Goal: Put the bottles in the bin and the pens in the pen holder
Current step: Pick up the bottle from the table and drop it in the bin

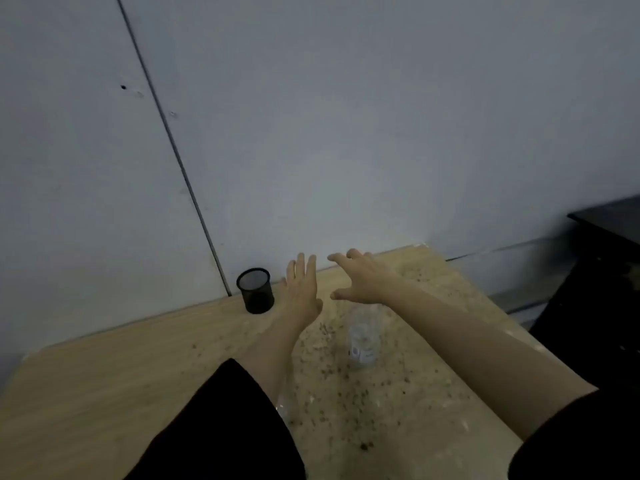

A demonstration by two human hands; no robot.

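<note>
A black mesh pen holder [255,290] stands upright at the back of the wooden table [104,375], close to the wall. A clear plastic bottle [362,337] stands on the table between my forearms. Part of another clear bottle [284,401] shows beside my left forearm. My left hand [300,287] is stretched forward, flat, fingers apart, just right of the pen holder, holding nothing. My right hand [360,278] hovers beyond the standing bottle, fingers spread and curved, empty. No pens and no bin are in view.
The table top carries scattered dark specks around the bottles. A grey wall [346,133] rises right behind the table. A dark piece of furniture [606,271] stands to the right of the table.
</note>
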